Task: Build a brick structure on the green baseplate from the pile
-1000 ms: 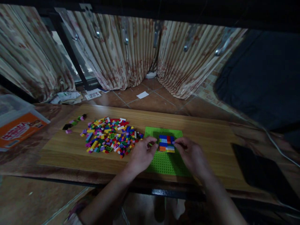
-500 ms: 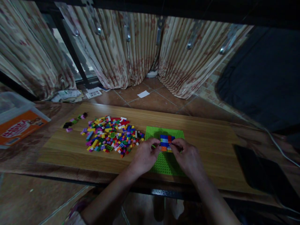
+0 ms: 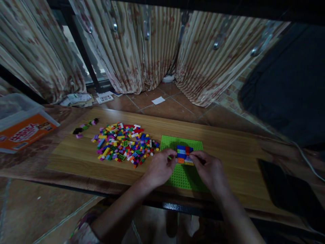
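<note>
A small block of joined toy bricks [image 3: 181,152], mostly blue with red, orange, yellow and pale purple parts, is over the green studded baseplate [image 3: 182,175]. I cannot tell whether it is fixed to the plate. At its left edge, my left hand [image 3: 161,166] is closed with finger and thumb pinched. My right hand [image 3: 209,169] pinches the lower right corner by the purple brick. A green sliver shows between the left finger and thumb; whether it is a piece or the baseplate behind is unclear. Fingertips hide the block's sides.
Left of the baseplate lies a pile of loose coloured bricks [image 3: 124,144] on the wooden board [image 3: 233,152]. Several dark, green and pink pieces [image 3: 85,126] sit farther left. A clear tub with an orange label [image 3: 27,134] stands at the left; a black flat object [image 3: 281,188] lies right.
The whole view has shifted slightly, so things appear farther right. The right fingers have moved a little lower along the block's right side. The left hand keeps its pinch.
</note>
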A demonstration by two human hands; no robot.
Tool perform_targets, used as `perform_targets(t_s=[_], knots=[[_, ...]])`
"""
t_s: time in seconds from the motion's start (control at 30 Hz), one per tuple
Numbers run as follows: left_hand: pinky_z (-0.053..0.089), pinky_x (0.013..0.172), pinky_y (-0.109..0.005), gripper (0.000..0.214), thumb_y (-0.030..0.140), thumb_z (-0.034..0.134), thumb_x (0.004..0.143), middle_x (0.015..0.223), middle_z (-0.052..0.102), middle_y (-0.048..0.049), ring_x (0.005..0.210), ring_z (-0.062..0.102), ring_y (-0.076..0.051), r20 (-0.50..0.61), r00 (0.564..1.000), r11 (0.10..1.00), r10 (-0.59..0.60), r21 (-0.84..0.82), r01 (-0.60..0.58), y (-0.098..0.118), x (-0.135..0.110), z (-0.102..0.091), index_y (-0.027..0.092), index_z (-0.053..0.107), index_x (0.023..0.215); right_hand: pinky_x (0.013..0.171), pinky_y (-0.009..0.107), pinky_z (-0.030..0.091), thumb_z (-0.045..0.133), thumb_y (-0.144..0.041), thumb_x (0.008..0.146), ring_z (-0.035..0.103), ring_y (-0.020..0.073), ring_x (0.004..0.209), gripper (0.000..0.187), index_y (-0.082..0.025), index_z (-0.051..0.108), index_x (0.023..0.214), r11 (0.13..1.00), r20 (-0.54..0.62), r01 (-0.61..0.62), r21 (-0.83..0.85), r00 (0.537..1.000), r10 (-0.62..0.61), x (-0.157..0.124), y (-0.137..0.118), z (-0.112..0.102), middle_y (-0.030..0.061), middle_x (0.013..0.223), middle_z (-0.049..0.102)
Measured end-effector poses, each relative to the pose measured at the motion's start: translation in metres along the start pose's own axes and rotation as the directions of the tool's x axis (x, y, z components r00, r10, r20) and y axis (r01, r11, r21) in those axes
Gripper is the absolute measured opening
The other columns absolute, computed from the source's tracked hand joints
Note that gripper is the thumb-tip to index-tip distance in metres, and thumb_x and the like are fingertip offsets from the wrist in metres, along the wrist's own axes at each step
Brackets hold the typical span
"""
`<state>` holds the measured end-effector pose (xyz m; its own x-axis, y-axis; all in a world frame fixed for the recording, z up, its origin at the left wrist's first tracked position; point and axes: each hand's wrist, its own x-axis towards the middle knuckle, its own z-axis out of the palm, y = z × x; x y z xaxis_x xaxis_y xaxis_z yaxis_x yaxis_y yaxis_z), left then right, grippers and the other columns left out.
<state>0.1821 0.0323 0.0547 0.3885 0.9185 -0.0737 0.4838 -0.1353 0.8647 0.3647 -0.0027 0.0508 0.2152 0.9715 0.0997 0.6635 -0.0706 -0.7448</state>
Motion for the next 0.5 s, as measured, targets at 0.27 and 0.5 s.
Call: perform_targets(t_s=[0.27,0.5], knots=[[0.047,0.063,-0.025,0.021,0.024,0.051,0.086,0.083,0.07,-0.0017,0.065,0.061,-0.013,0.006,1.0,0.999,-0.009,0.036,0.009,-0.001,0.0,0.0,0.019,0.066,0.1,0.071,0.034,0.048,0.062,-0.046,0.077,0.065,0.0204,0.074,0.027,-0.022,0.072,0.083,0.998,0.022,-0.065,0.006,0.998,0.065,0.002,0.01,-0.002,0.0043,0.083,0.072],[0.047,0.063,-0.025,0.021,0.024,0.05,0.087,0.088,0.071,-0.0022,0.068,0.062,-0.013,0.017,1.0,1.0,-0.003,0.026,0.003,0.0,0.0,-0.001,0.019,0.066,0.1,0.065,0.032,0.045,0.065,-0.044,0.075,0.061,0.0178,0.067,0.024,-0.022,0.073,0.082,0.996,0.05,-0.058,-0.069,0.997,0.062,-0.001,0.001,0.001,0.0039,0.083,0.072]])
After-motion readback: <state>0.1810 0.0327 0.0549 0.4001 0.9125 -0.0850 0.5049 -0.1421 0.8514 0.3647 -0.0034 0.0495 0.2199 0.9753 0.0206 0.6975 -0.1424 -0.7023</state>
